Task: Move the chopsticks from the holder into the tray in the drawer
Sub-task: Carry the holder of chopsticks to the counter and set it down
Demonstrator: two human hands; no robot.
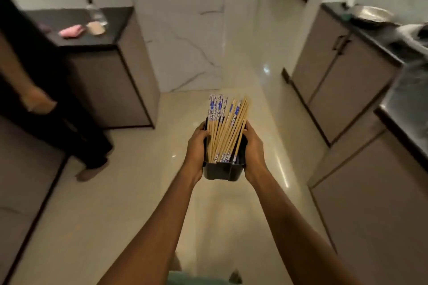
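Here the person is carrying the black holder (222, 170) out over the floor (129, 203), with both hands clamped on it: the left hand (196, 146) is pressing against one side wall and the right hand (252, 148) against the other. The chopsticks (225, 127) are standing inside it in a loose bundle, leaning away from the person and fanning out above the rim, some with blue-and-white patterned ends up and some down.

They are looking light, thin and stiff, and probably smooth enough to slide against each other (a tilt of the holder is likely to spill them). Gripping the holder by its two side walls is seeming sound for the carry. For the transfer, gathering the bundle around its middle would likely be keeping the sticks together better than pinching the tips. No open drawer or tray is showing among the cabinets (342, 76) yet.
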